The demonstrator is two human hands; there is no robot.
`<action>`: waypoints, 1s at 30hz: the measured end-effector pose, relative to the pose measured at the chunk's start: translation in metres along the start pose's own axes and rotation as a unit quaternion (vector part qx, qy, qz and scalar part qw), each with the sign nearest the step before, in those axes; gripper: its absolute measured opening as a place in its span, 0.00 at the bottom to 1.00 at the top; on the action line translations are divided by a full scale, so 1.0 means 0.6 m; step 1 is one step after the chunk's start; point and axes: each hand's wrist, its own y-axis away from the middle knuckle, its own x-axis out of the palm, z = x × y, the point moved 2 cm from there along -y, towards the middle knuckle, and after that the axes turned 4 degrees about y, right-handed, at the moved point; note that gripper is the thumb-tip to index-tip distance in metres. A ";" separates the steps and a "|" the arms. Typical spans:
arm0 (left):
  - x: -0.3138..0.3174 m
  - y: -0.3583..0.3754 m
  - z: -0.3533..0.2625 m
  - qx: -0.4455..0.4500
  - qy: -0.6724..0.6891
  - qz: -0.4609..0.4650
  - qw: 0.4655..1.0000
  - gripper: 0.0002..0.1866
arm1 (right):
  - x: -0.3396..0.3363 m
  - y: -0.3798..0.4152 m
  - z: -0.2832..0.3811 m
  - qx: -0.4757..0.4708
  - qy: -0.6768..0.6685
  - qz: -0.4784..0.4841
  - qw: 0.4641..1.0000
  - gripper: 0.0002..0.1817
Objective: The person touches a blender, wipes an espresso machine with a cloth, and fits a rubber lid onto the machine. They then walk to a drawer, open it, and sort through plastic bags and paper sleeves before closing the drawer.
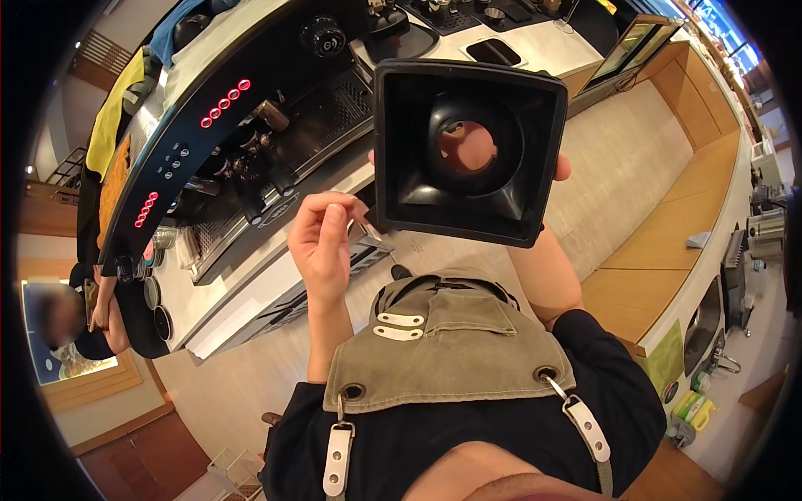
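Right hand [474, 149]: fingers clamped around a black square funnel [413, 200] from behind; skin visible through its round hole. Funnel held up in mid-air above the apron [468, 359], wide mouth facing the wearer. Left hand [322, 242]: raised just beside the funnel's lower left corner, fingers curled, thumb close to them; cannot tell whether they pinch anything. Coffee machine [188, 171] on the bench [238, 288], to the left.

pale floor [635, 134] between wooden cabinets [647, 250] and a light countertop [543, 42], bluish light [737, 46] upper right
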 end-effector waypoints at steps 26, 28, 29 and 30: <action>0.055 -0.132 -0.146 0.340 -0.392 0.183 0.835 0.31 | 0.058 -0.088 -0.038 0.063 0.468 -0.027 0.881 0.74; 0.050 -0.132 -0.131 0.356 -0.386 0.177 0.833 0.32 | 0.060 -0.087 -0.035 0.046 0.482 -0.045 0.874 0.73; 0.048 -0.134 -0.124 0.359 -0.380 0.175 0.834 0.31 | 0.060 -0.086 -0.032 0.037 0.505 -0.033 0.862 0.72; 0.048 -0.135 -0.120 0.362 -0.376 0.171 0.836 0.31 | 0.061 -0.085 -0.029 0.035 0.511 -0.034 0.858 0.72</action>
